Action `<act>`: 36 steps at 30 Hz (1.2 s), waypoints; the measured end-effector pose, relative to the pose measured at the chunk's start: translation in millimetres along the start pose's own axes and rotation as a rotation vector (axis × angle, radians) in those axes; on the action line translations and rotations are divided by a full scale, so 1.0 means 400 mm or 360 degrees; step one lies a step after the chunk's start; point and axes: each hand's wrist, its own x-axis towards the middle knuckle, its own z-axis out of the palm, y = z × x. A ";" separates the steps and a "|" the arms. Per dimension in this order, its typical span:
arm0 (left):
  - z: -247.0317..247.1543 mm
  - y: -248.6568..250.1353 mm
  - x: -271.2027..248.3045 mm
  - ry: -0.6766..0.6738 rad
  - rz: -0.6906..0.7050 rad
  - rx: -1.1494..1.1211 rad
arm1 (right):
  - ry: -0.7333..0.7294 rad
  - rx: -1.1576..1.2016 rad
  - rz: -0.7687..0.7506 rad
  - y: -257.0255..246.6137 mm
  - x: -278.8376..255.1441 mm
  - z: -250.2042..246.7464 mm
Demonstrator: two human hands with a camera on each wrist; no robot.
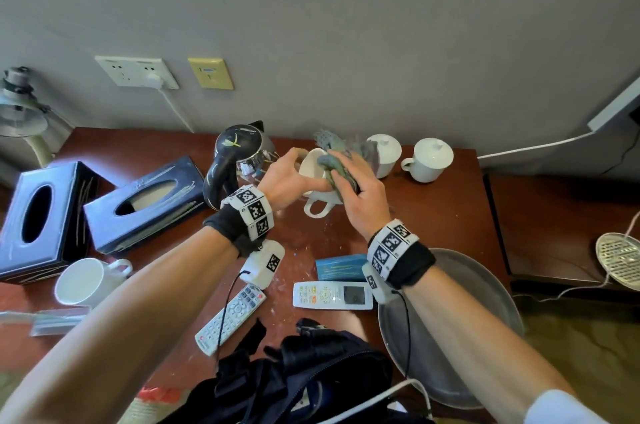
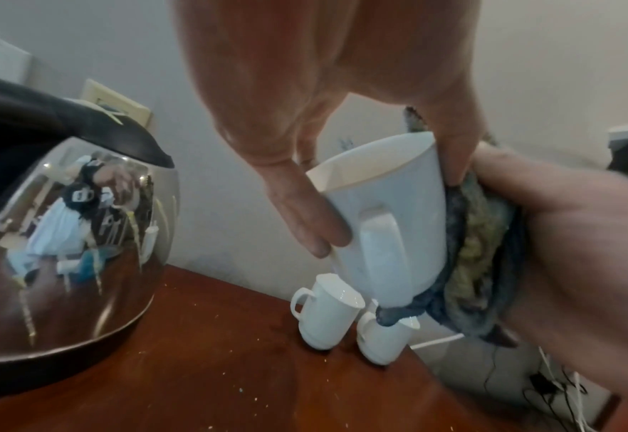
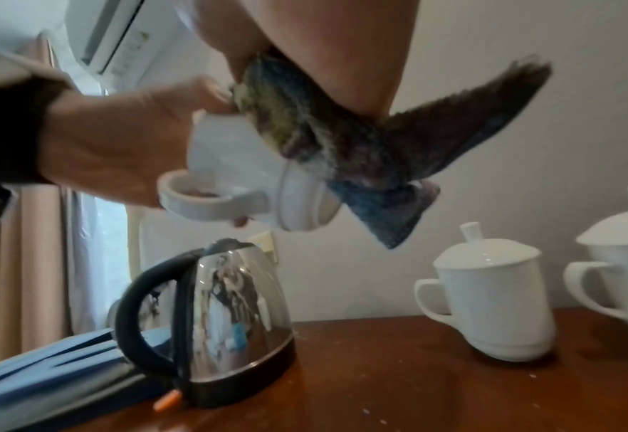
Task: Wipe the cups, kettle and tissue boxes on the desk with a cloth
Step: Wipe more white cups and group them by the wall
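Observation:
My left hand (image 1: 294,178) grips a white cup (image 1: 313,178) by its body, lifted and tilted above the desk, handle toward me. With my right hand (image 1: 353,188) I press a bunched grey-green cloth (image 1: 337,167) against the cup's side (image 2: 386,222); a cloth corner hangs below its base (image 3: 379,210). The steel kettle (image 1: 239,157) with a black handle stands just left of the cup. Two lidded white cups (image 1: 384,150) (image 1: 429,160) stand behind at the right. Two dark tissue boxes (image 1: 38,216) (image 1: 149,198) lie at the left, an open cup (image 1: 86,281) in front of them.
On the brown desk (image 1: 433,209) near me lie two remotes (image 1: 230,319) (image 1: 332,295), a blue card (image 1: 341,268), a round metal tray (image 1: 467,319) and a black bag (image 1: 294,382). A lamp (image 1: 20,105) stands far left, under wall sockets (image 1: 136,72).

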 end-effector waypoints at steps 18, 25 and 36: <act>0.006 0.003 0.021 -0.0244 0.0030 0.0066 | 0.0044 0.0596 0.1193 0.009 0.119 -0.045; 0.003 0.011 0.036 -0.0155 -0.0091 -0.0183 | 0.0044 -0.0282 -0.0236 -0.003 0.033 -0.032; 0.014 0.021 0.014 -0.0188 0.0177 0.0425 | -0.0055 0.0733 0.1263 0.003 0.108 -0.049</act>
